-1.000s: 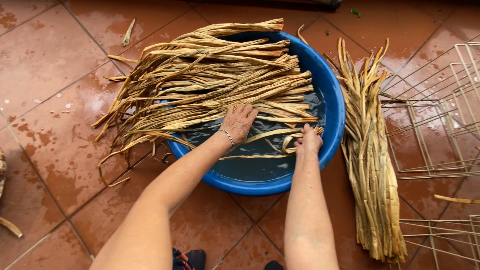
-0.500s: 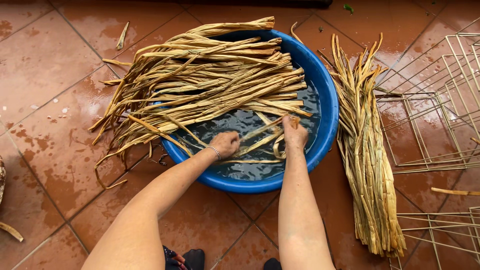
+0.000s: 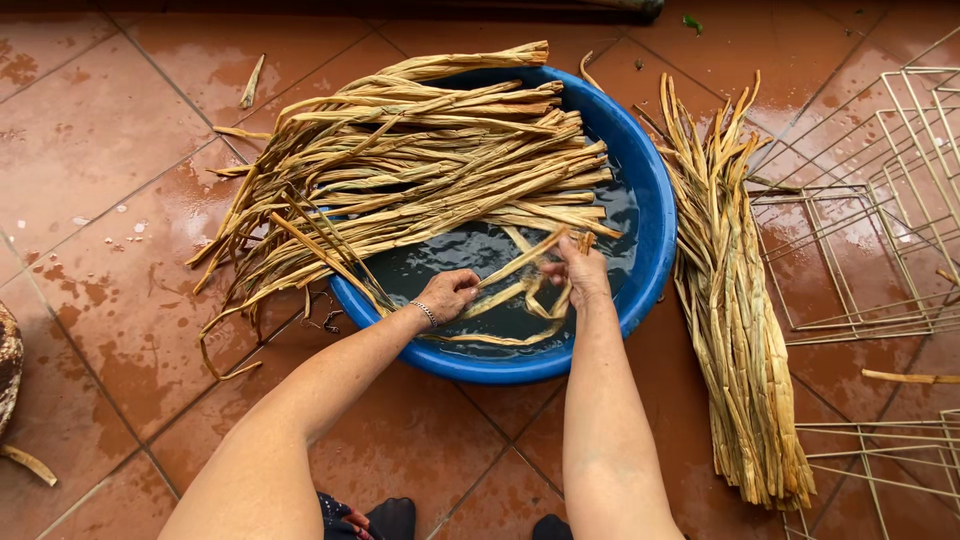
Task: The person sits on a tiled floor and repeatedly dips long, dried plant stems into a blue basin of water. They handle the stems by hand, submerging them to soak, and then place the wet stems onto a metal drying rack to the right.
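Note:
A blue round basin (image 3: pixel 655 215) holds dark water and a big bundle of long tan dried plant strips (image 3: pixel 420 170) that lies across its left rim onto the floor. My left hand (image 3: pixel 447 294) and my right hand (image 3: pixel 578 268) are over the near part of the basin. Both are closed on the same wet strip (image 3: pixel 520 262), which is lifted above the water between them. More loose strips float under my hands.
A second bundle of dried strips (image 3: pixel 735 320) lies on the wet red floor tiles right of the basin. Wire frames (image 3: pixel 880 200) lie at the far right. A dark round object (image 3: pixel 8 365) sits at the left edge. My dark shoes (image 3: pixel 395 518) are at the bottom.
Both hands went from pressing down on strips in the water to gripping one strip and lifting it. The view has shifted slightly.

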